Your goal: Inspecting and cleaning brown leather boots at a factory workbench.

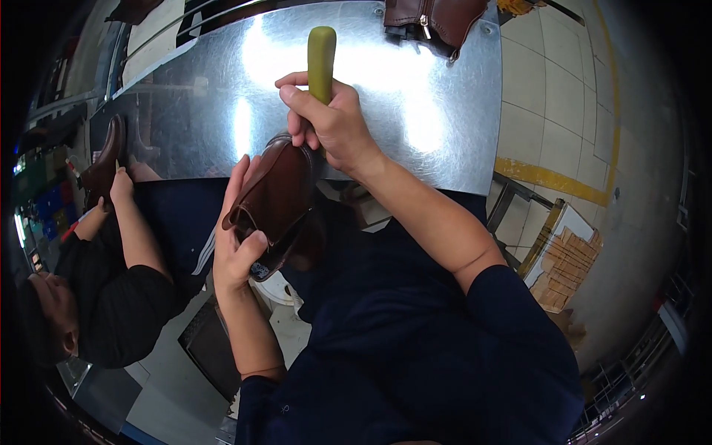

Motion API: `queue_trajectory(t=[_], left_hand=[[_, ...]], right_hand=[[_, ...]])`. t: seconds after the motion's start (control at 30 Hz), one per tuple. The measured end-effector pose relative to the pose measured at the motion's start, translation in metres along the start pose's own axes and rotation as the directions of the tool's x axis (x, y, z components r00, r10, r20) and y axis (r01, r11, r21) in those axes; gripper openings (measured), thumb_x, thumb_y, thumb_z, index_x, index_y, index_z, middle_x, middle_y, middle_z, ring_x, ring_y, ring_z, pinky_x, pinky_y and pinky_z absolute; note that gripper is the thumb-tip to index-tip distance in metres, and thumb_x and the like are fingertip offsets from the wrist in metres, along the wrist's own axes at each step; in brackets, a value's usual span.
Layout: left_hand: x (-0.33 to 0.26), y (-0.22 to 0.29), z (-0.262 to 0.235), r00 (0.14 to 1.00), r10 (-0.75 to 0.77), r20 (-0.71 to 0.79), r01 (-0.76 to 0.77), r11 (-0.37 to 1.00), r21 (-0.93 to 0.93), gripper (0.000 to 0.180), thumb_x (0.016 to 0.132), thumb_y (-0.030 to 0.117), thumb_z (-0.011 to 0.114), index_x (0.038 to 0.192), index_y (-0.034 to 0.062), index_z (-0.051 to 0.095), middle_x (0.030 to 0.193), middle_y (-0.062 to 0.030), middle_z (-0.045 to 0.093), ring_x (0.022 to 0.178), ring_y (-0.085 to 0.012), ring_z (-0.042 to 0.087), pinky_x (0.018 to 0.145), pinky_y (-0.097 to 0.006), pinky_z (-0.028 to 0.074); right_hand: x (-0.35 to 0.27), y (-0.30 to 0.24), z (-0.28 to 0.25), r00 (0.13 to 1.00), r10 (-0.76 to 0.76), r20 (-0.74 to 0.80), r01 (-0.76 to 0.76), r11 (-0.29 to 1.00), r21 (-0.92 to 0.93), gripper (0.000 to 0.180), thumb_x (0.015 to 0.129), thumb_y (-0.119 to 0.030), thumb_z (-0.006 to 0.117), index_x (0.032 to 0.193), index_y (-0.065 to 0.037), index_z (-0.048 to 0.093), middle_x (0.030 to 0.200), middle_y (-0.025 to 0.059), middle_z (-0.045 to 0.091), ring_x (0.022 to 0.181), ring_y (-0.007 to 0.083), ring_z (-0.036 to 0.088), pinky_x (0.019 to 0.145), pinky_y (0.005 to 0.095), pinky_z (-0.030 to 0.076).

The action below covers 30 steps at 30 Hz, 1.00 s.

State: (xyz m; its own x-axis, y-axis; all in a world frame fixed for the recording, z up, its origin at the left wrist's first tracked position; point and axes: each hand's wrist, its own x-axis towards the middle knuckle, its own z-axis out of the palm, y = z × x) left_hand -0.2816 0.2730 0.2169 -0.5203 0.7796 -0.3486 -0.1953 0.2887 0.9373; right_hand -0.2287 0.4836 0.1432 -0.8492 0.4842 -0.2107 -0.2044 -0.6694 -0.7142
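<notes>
My left hand [236, 248] is closed round a brown leather boot [276, 189], its thumb at the shaft opening and its fingers along the far side. The boot is tilted, with its opening toward me and its other end near the bench. In my right hand [337, 130] is a tool with a smooth olive-green handle [321, 63], which stands up out of the grip. The tool's working end is hidden behind the hand. The fingertips of my right hand are close to the boot's far end; whether they touch it I cannot tell.
A shiny metal bench [193, 81] spans the area ahead. On its far right edge lies a brown boot with a zip [437, 18]. To the left, a co-worker [122, 304] holds another brown boot [104, 167]. Stacked cardboard [567, 267] stands at the right.
</notes>
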Motion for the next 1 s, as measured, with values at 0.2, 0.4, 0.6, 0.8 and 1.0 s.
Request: queue_trajectory(t=[0.2, 0.4, 0.6, 0.8, 1.0], left_hand=[[0.024, 0.019, 0.009, 0.974, -0.076, -0.212, 0.050, 0.991, -0.127, 0.078, 0.089, 0.022, 0.059, 0.158, -0.0035, 0.035, 0.140, -0.0173, 0.060, 0.125, -0.0260, 0.061, 0.109, -0.036, 0.045], [0.003, -0.009, 0.002, 0.938, 0.003, -0.347, 0.016, 0.999, 0.051, 0.064, 0.097, 0.026, 0.060, 0.152, -0.0024, 0.043, 0.146, -0.0158, 0.055, 0.131, -0.0260, 0.056, 0.113, -0.039, 0.043], [-0.071, -0.093, -0.039, 0.872, -0.001, -0.489, -0.041, 0.996, -0.075, 0.073, 0.101, 0.040, 0.060, 0.155, -0.0039, 0.040, 0.147, -0.0151, 0.055, 0.132, -0.0259, 0.055, 0.113, -0.039, 0.042], [-0.060, -0.085, -0.025, 0.853, 0.015, -0.521, -0.059, 0.996, -0.068, 0.055, 0.102, 0.022, 0.051, 0.150, -0.0038, 0.047, 0.144, -0.0119, 0.057, 0.126, -0.0218, 0.057, 0.109, -0.035, 0.043], [-0.042, -0.059, -0.013, 0.859, 0.134, -0.495, -0.177, 0.983, -0.041, 0.052, 0.103, 0.011, 0.045, 0.152, -0.0052, 0.045, 0.145, -0.0132, 0.058, 0.129, -0.0182, 0.055, 0.110, -0.032, 0.042]], right_hand=[[0.014, 0.006, -0.002, 1.000, 0.010, -0.014, -0.009, 0.998, 0.063, 0.035, 0.099, -0.028, 0.069, 0.118, 0.001, 0.065, 0.069, 0.0037, 0.062, 0.054, 0.0097, 0.057, 0.047, 0.0212, 0.042], [0.018, 0.015, 0.000, 0.994, 0.109, -0.009, -0.107, 0.987, 0.120, 0.033, 0.100, -0.026, 0.067, 0.118, 0.001, 0.065, 0.070, 0.0044, 0.062, 0.056, 0.0110, 0.058, 0.048, 0.0230, 0.043], [0.020, 0.009, 0.004, 0.990, 0.142, 0.005, -0.142, 0.982, 0.124, 0.033, 0.100, -0.025, 0.068, 0.120, 0.000, 0.065, 0.072, 0.0057, 0.063, 0.058, 0.0121, 0.060, 0.048, 0.0227, 0.042], [0.015, 0.008, 0.009, 0.987, 0.160, 0.008, -0.159, 0.985, -0.071, 0.032, 0.101, -0.022, 0.067, 0.122, 0.002, 0.066, 0.073, 0.0051, 0.062, 0.061, 0.0109, 0.059, 0.049, 0.0211, 0.042], [0.010, 0.014, 0.013, 0.993, 0.104, 0.062, -0.087, 0.968, -0.235, 0.026, 0.099, -0.016, 0.068, 0.119, 0.000, 0.070, 0.079, 0.0025, 0.065, 0.062, 0.0060, 0.058, 0.048, 0.0192, 0.040]])
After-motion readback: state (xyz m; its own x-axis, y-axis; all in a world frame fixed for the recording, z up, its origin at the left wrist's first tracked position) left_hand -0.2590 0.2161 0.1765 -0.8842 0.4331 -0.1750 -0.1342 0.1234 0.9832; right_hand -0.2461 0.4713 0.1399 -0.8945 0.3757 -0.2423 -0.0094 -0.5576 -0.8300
